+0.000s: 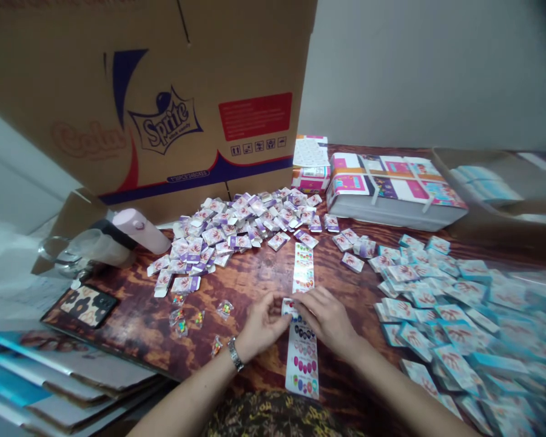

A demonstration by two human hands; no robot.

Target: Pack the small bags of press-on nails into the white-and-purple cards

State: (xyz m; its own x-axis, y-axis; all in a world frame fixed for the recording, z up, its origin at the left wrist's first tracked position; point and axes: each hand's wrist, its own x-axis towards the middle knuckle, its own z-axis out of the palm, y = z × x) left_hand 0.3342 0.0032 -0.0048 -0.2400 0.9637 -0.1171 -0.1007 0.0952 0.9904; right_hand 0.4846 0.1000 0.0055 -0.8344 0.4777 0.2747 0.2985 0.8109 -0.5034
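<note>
A long white strip of nail stickers [301, 367], printed with rows of coloured nail shapes, runs toward me on the dark wooden table. My left hand [264, 321] pinches its left edge, thumb and fingers curled together. From the other side my right hand [325, 317] grips the same strip, its fingers covering part of it. Beyond my fingers lies a further sticker strip section [304, 267]; whether it joins the held part is hidden. Left of my left hand are several small clear packets of coloured pieces [225, 309].
Small purple-and-white boxes [236, 227] are heaped behind my hands. Blue-and-white boxes [437, 303] spread on the right. A large cardboard carton [177, 103] stands at the back, beside a strapped stack of printed sheets [391, 203]. A phone [88, 305] and pink bottle [141, 230] are left.
</note>
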